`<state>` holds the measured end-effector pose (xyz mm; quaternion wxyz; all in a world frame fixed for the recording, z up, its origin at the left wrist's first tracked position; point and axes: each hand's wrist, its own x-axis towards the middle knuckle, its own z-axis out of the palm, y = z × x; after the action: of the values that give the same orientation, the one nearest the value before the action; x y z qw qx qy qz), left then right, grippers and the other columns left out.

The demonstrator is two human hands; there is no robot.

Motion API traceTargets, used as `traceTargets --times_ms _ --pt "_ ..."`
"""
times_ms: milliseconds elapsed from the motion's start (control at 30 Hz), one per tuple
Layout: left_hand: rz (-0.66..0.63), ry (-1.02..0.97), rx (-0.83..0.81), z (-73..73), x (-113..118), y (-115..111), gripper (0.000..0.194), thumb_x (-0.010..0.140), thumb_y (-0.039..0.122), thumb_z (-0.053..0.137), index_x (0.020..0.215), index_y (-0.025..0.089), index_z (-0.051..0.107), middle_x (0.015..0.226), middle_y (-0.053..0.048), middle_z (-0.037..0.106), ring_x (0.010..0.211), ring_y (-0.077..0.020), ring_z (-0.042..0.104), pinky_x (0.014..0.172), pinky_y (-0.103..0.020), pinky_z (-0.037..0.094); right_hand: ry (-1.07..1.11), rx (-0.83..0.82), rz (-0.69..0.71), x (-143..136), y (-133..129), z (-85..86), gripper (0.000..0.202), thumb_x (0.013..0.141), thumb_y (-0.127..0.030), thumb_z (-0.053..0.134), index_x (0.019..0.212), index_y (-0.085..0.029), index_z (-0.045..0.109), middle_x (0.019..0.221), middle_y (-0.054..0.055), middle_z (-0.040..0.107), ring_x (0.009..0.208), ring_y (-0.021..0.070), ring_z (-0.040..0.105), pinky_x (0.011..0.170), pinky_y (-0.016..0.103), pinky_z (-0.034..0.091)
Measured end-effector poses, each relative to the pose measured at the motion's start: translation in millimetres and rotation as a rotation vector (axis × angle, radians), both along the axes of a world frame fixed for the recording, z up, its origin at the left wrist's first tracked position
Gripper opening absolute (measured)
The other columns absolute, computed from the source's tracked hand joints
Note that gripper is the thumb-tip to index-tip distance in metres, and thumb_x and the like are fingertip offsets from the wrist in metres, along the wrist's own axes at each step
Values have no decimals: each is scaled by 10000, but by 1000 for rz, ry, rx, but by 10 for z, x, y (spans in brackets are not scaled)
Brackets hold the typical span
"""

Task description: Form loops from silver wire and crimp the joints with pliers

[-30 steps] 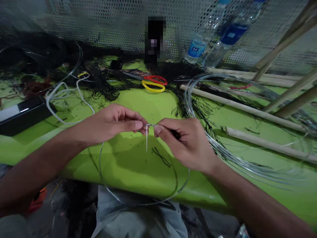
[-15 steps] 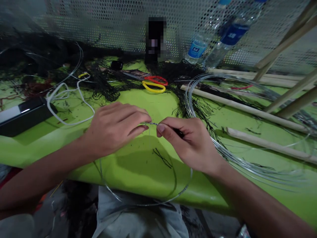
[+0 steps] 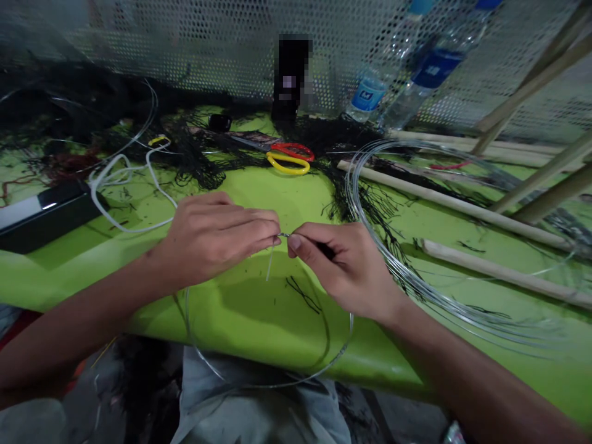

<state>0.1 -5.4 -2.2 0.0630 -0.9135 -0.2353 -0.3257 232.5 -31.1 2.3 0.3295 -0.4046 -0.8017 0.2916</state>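
Your wire loop point(image 3: 345, 350) hangs in front of you, its twisted joint point(image 3: 284, 234) at the top between your hands and its lower arc past the edge of the green table point(image 3: 259, 191), seen against your lap point(image 3: 259, 410). The joint's long axis runs left to right, nearly level. A short wire end point(image 3: 269, 262) points down from beneath your left fingers, its tip leaning slightly left. Your left hand point(image 3: 217, 237) grasps the wire, back upward. Your right hand point(image 3: 346, 265) pinches the joint's right side between thumb and forefinger. To the right lies a wire coil point(image 3: 416, 287), near wooden sticks point(image 3: 462, 206). Ahead lie scissors point(image 3: 276, 150), blades pointing left. A white cord point(image 3: 121, 229) lies near your left hand; two bottles point(image 3: 367, 95) stand behind the coil
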Motion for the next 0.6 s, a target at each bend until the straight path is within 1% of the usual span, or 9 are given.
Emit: traceTargets --times_ms 100,200,267,333,367,400,467,533,600 --pt "-19 -103 -254 24 15 2 85 980 295 683 1006 262 757 1028 4 824 859 -149 785 751 -260 530 10 2 8 2 -9 -4 353 1005 -228 545 663 -153 588 534 -79 314 494 55 268 482 247 219" --pt "-10 -221 -721 70 37 46 136 940 348 722 916 237 796 856 -2 813 692 -132 745 606 -220 521 31 2 41 -5 -17 -13 383 1004 -225 542 627 -170 497 551 -78 279 501 54 242 480 237 217" --pt "-11 -245 -1022 94 51 90 219 925 402 719 846 214 798 721 5 773 539 -112 669 493 -215 470 37 -4 60 -9 -19 -25 362 1007 -231 539 650 -167 528 558 -78 283 502 54 242 481 232 223" --pt "13 -212 -1154 106 58 114 299 919 468 702 818 203 796 645 11 735 489 -110 631 461 -221 449 30 -6 49 -9 -17 -39 336 1010 -241 534 689 -158 588 554 -77 311 499 56 258 485 235 228" --pt "63 -196 -1112 107 57 110 309 906 494 711 833 206 797 644 12 732 503 -114 637 474 -227 457 23 -4 32 -6 -14 -45 334 1011 -246 533 698 -154 608 550 -76 328 499 58 270 488 240 229" --pt "132 -191 -993 107 52 94 301 888 506 734 857 213 794 671 11 740 541 -122 655 506 -236 476 14 0 8 -2 -10 -48 338 1009 -250 533 698 -151 618 543 -74 344 499 60 282 492 246 229" --pt "244 -234 -576 102 32 35 245 842 466 805 886 228 765 763 9 760 656 -141 694 605 -262 524 4 14 -48 10 0 -47 352 1008 -257 532 686 -149 626 532 -69 367 499 65 297 498 258 225" --pt "229 -265 -150 100 5 -31 183 829 364 842 889 243 718 870 7 777 787 -157 724 726 -293 564 5 19 -86 20 7 -36 350 1006 -262 533 693 -148 642 524 -68 377 497 68 303 502 262 224" --pt "113 -190 109 100 -15 -68 154 852 268 823 954 249 710 981 1 801 909 -171 747 819 -316 587 20 24 -93 25 6 -22 346 1002 -260 535 695 -147 649 519 -70 377 493 69 302 504 260 231"
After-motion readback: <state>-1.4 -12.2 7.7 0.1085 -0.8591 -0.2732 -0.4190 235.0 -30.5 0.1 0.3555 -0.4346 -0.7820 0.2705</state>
